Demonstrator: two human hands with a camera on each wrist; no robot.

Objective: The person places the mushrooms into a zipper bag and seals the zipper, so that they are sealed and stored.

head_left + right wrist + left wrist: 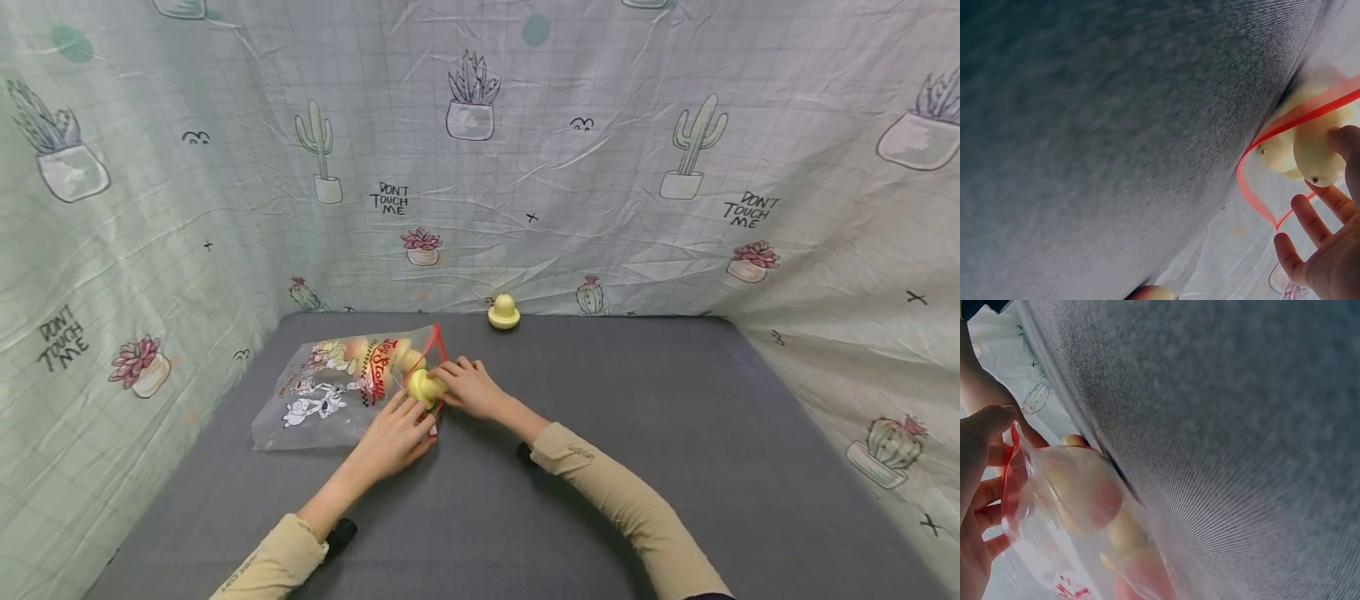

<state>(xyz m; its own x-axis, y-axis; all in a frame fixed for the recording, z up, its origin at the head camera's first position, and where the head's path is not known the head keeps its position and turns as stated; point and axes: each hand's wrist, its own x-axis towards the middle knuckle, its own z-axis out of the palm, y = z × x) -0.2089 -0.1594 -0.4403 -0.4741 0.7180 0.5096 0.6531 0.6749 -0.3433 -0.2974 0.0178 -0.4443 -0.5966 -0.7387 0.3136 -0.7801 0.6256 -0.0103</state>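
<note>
Fruit (423,387) sits pinched in the right hand (475,390) at the mouth of the bag (337,425) the left hand (396,435) grips.

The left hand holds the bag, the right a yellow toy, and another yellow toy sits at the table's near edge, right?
Not the near edge: the head view shows the other toy at the far edge of the table. The left hand does hold the bag, and the right hand a yellow toy.

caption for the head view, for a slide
Left grip on a bag, right grip on a toy at the bag's mouth, another toy behind.
</note>
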